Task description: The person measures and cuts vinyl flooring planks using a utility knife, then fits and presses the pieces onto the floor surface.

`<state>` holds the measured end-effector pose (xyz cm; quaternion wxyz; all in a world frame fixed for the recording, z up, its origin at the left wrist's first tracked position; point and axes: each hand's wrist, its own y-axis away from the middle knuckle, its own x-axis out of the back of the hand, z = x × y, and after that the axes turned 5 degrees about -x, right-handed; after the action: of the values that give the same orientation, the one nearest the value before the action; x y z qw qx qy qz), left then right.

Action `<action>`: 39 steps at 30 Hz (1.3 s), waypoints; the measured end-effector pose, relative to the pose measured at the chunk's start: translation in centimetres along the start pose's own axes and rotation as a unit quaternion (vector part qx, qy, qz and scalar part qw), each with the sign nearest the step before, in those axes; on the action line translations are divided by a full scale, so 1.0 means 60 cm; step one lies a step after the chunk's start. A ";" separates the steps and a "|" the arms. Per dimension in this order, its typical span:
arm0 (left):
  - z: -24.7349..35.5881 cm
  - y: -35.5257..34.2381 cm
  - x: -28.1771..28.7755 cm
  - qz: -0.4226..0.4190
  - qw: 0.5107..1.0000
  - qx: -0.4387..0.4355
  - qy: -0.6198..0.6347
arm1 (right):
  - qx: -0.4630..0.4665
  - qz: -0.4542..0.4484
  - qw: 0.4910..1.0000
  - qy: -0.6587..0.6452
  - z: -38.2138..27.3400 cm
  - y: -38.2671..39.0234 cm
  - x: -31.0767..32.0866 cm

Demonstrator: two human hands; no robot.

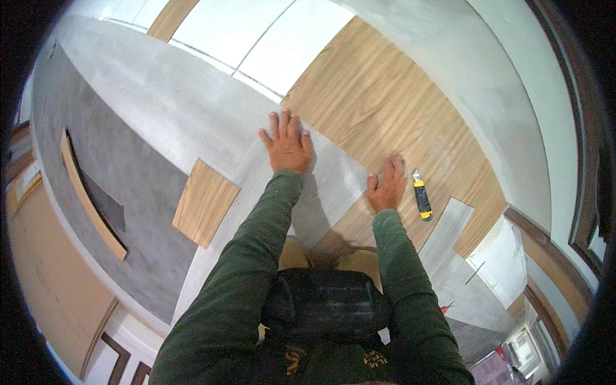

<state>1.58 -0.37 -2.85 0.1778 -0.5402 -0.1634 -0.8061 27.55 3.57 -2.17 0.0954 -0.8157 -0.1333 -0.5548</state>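
Observation:
My left hand (289, 146) lies flat with its fingers spread on a light grey plank (186, 109), its fingertips close to the edge of the wood-look flooring (378, 96). Farther right, my right hand (387, 188) rests on the wood-look surface, fingers stretched forward and nothing held. Just to the right of it lies a yellow and black utility knife (421, 197), its tip pointing away from me. A short wood-look offcut (205, 203) sits left of my left forearm.
A narrow wood-look strip (91, 199) lies on the dark grey surface (141, 192) at the left. White tiles (256, 38) with dark joints show at the far side. A grey offcut (446, 228) lies at the right, near white-framed walls with brown trim.

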 end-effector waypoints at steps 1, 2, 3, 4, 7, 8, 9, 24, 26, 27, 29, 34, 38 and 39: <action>-0.008 0.014 -0.003 0.008 1.000 -0.014 -0.005 | -0.009 -0.010 1.000 0.003 0.001 0.002 -0.003; -0.008 0.028 0.001 -0.005 0.999 -0.036 -0.001 | -0.016 -0.022 1.000 0.006 0.004 0.006 -0.007; -0.006 0.043 0.003 -0.017 0.998 -0.055 0.002 | -0.014 -0.021 1.000 0.007 0.007 0.011 -0.009; -0.004 0.052 0.005 -0.027 0.997 -0.076 0.010 | -0.012 -0.016 1.000 0.012 0.015 0.012 -0.009; -0.026 0.085 0.011 -0.039 0.995 -0.086 0.031 | -0.005 -0.007 1.000 0.014 0.013 0.017 -0.015; -0.032 0.086 0.013 -0.032 0.995 -0.090 0.041 | -0.003 0.000 1.000 0.013 0.008 0.017 -0.017; -0.035 0.088 0.014 -0.036 0.996 -0.077 0.034 | 0.010 0.018 1.000 0.006 0.006 0.020 -0.023; -0.028 0.085 0.026 0.004 0.997 -0.070 0.043 | 0.080 0.064 0.994 0.034 -0.001 0.021 -0.026; -0.028 0.088 0.028 0.002 0.997 -0.067 0.046 | 0.088 0.065 0.993 0.037 -0.005 0.024 -0.024; -0.027 0.086 0.028 -0.002 0.997 -0.065 0.048 | 0.091 0.066 0.993 0.039 -0.006 0.025 -0.023; -0.026 0.089 0.027 -0.008 0.997 -0.063 0.049 | 0.081 0.067 0.994 0.035 -0.011 0.028 -0.021; -0.025 0.083 0.023 -0.009 0.997 -0.066 0.026 | 0.050 0.068 0.996 0.017 -0.004 0.022 -0.025; -0.014 0.080 0.030 -0.023 0.997 -0.056 0.044 | 0.008 0.104 0.995 -0.005 0.007 0.018 -0.028; -0.010 0.077 0.034 -0.041 0.997 -0.051 0.035 | 0.002 0.124 0.992 -0.006 0.017 0.015 -0.029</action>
<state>2.54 -4.95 -0.83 0.1226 -0.5126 -0.1373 -0.8386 28.12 2.83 -4.17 0.1644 -0.8292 -0.0327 -0.5332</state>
